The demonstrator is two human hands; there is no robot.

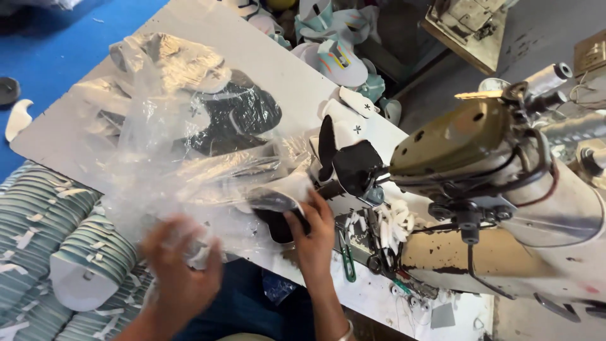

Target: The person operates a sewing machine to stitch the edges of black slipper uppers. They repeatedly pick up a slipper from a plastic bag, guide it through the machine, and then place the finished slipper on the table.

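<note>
The right hand [314,237] has its fingers closed on a black cut piece [278,218] of shoe material, which lies at the near edge of the white work table [265,57], partly under a sheet of clear plastic. The left hand [180,268] is blurred; its fingers are bent around the lower edge of the clear plastic bag [177,145], and it seems to grip the plastic, but the blur does not let me tell this for sure. The bag is crumpled and spreads over the middle of the table, and through it one sees more black and white cut pieces [233,113]. Just to the right of the right hand stands a beige sewing machine [505,189] with worn paint, and one black-and-white shoe part [350,161] sits at its needle area. Near the machine base lie green scissors [346,256] and small white scraps [391,221]. To the left of the left hand, below the table edge, are stacks of pale green and white pieces [57,233], close together. At the far end of the table lie white shoe uppers with coloured stripes [334,57]. The floor [63,44] on the left is blue.
</note>
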